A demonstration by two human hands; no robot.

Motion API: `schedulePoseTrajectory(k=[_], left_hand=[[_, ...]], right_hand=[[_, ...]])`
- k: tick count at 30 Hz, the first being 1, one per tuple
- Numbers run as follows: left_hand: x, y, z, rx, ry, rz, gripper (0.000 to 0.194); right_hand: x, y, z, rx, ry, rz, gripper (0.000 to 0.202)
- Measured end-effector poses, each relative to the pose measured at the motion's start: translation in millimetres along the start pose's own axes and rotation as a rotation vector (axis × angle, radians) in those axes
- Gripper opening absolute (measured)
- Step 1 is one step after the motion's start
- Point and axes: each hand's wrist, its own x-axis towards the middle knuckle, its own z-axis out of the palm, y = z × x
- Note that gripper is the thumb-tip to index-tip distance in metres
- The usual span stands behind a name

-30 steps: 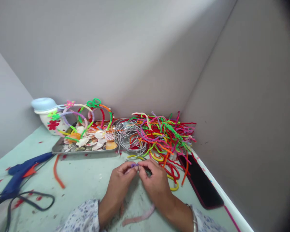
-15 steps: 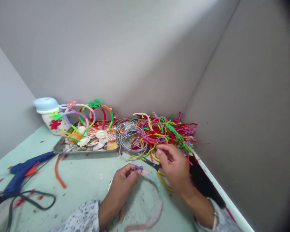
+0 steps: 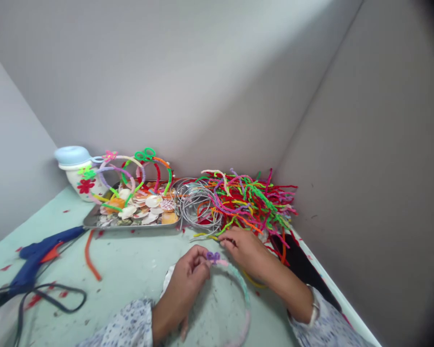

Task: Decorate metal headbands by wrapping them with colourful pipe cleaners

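Observation:
My left hand pinches a pipe-cleaner headband at its top, beside a small purple looped pipe-cleaner piece. The band is wrapped in pale pink and mint green and curves down to the right, its lower end cut off by the picture's bottom edge. Just right of the purple loops is my right hand, its fingers bent together; whatever they hold, if anything, is hidden. Beneath that hand lie scissors with a yellow handle, mostly covered.
Behind my hands are a heap of colourful pipe cleaners and a coil of grey wire. A metal tray holds shells, with finished headbands standing in it. Left are a blue glue gun, an orange pipe cleaner and a white bottle.
My right hand has moved left and turned, from over the scissors' handle towards the purple loops. My left hand keeps its hold on the headband, and the view has shifted slightly.

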Motion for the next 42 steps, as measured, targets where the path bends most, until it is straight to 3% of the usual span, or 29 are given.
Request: schedulePoseTrajectory(k=[10, 19, 28, 38, 42], left_hand=[[1, 1, 0.7, 0.015, -0.001, 0.004, 0.008], [0, 3, 1.4, -0.03, -0.018, -0.017, 0.009], [0, -1, 1.3, -0.019, -0.026, 0.001, 0.009], [1, 1, 0.9, -0.005, -0.013, -0.005, 0.01], [1, 0, 1.0, -0.013, -0.02, 0.0, 0.011]], right_hand=[[16, -11, 20, -0.321, -0.035, 0.092, 0.025], [21, 2, 8, -0.318, 0.11, 0.106, 0.024], [26, -3, 15, -0.334, 0.056, 0.152, 0.026], [22, -1, 22, -0.383, 0.111, 0.096, 0.024], [27, 0, 20, -0.428, 0.142, 0.136, 0.022]])
